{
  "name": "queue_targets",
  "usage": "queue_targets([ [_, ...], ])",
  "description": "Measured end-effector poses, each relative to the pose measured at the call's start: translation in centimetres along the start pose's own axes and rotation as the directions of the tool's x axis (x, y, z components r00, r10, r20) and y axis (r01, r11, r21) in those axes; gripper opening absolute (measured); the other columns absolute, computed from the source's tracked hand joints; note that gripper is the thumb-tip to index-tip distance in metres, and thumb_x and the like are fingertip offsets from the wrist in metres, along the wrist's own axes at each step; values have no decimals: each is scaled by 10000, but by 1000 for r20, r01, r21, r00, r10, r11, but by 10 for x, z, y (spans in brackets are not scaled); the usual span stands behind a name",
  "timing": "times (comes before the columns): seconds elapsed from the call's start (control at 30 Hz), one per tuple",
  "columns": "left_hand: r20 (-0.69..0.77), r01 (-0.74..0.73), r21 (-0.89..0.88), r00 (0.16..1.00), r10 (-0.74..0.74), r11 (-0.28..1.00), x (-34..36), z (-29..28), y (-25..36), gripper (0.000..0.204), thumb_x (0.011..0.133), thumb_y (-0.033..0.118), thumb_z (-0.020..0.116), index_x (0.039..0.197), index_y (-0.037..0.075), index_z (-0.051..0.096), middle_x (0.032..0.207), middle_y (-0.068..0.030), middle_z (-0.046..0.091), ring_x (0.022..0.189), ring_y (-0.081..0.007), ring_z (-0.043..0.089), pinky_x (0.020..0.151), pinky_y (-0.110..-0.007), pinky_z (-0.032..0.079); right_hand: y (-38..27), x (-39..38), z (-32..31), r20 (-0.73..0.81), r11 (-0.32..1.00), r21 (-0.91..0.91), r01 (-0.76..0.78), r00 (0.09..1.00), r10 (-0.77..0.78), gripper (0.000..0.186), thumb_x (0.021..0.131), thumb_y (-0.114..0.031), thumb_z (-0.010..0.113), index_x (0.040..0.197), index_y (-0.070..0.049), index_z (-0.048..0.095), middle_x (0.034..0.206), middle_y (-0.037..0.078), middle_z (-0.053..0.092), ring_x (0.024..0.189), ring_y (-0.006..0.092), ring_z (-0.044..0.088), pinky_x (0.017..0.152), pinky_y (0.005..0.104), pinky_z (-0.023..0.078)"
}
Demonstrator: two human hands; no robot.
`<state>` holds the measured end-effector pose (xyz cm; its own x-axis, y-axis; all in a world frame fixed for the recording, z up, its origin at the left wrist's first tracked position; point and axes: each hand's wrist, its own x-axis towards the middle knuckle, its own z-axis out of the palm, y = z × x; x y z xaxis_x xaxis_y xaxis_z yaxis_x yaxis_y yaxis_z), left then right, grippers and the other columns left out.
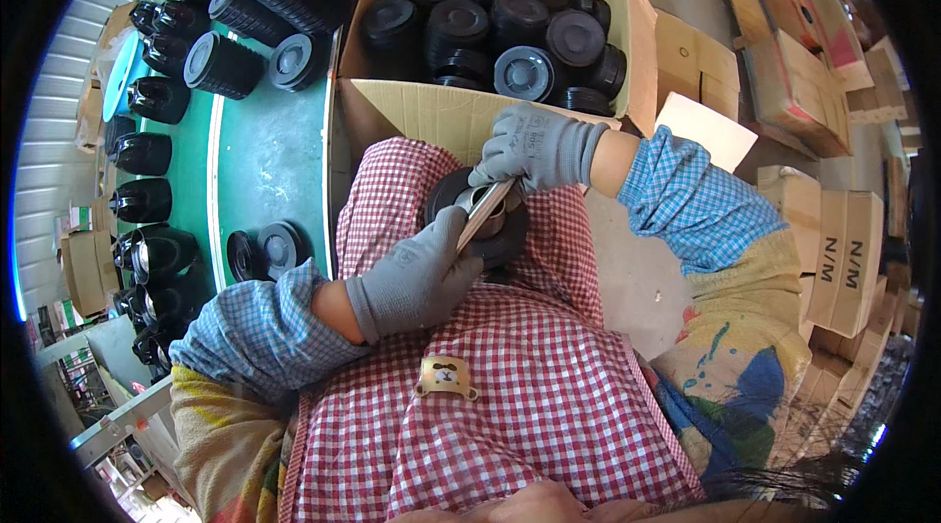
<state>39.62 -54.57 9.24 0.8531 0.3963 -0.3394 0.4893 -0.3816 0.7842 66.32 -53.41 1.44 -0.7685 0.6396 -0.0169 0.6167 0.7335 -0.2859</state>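
Note:
My gloved left hand (417,273) and gloved right hand (529,150) both grip a long, narrow, pale tool (483,218), the left at its lower end, the right at its upper end. The tool lies slantwise across a round black part with a silvery metal centre (475,194), resting at my lap on the red checked apron (490,376). Both hands partly cover that part, so I cannot make out exactly where the tool touches it.
Ahead, an open carton (412,92) holds several black round lids. The green bench (250,136) on my left carries stacked lids (221,67), loose discs (279,250) and glossy black housings (142,201). Cardboard boxes (848,258) are piled on my right.

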Motion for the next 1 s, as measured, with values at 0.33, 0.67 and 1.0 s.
queue_targets([
  [0.33, 111, -89, 249, 992, 63, 965, 43, -58, -51, 318, 1018, 300, 568, 990, 9, 692, 764, -161, 658, 664, -285, 658, 625, -401, 525, -63, -3, -24, 315, 744, 364, -560, 826, 468, 661, 971, -622, 519, 1516, -253, 460, 1066, 230, 702, 963, 379, 704, 871, 474, 543],
  [0.67, 193, -119, 192, 978, 81, 974, 106, -82, -97, 395, 1024, 380, 546, 1014, 37, 741, 838, -156, 715, 772, -305, 706, 740, -428, 556, -46, -4, 37, -439, 782, 614, 107, 870, 226, 916, 971, -730, 332, 1620, -95, 203, 1594, 228, 324, 1501, 388, 270, 1231, 550, 126],
  [1.0, -517, -400, 502, 571, 637, 767, 145, -66, -128, 316, 958, 294, 627, 1107, 21, 685, 1046, -136, 683, 955, -284, 669, 801, -413, 541, -60, 23, 31, -246, -46, 950, 310, 828, 504, 827, 1026, -660, 292, 1650, -180, 39, 1694, 142, 153, 1561, 260, 132, 1244, 500, 187],
])
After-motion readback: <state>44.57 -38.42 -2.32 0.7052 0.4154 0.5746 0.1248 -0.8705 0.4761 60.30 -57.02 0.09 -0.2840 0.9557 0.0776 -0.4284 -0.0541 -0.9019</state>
